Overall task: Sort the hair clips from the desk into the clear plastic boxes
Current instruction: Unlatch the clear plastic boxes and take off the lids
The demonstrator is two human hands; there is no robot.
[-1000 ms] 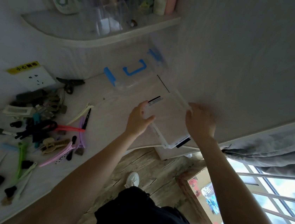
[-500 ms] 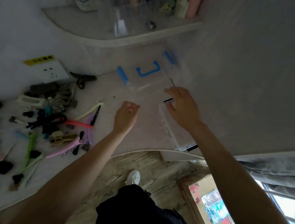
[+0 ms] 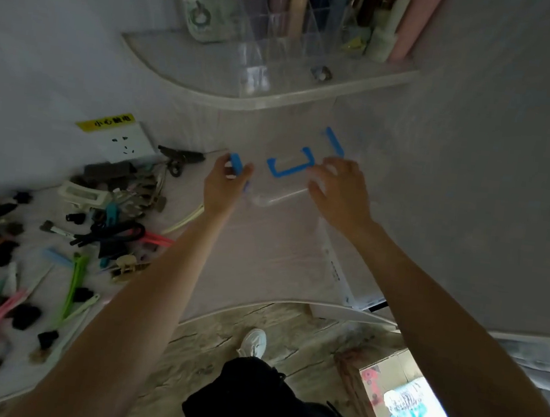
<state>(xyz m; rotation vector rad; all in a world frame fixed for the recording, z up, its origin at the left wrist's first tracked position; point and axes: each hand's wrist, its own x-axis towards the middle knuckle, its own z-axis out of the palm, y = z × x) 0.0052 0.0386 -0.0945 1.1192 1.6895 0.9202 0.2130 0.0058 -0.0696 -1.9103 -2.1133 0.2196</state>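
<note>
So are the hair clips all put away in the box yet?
Not yet. Nothing looks sorted: the hair clips lie heaped on the desk. Now the left hand grips a blue latch and the right hand holds the clear box. Every clip remains.

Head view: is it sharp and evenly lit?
Head view: dim indoors, bright glare at the window lower right; wide-angle bending at the desk edge; both hands, left hand and right hand, and the clear box look softly blurred.

wall socket w/ yellow label, shelf w/ acrylic organizer, cardboard box
</note>
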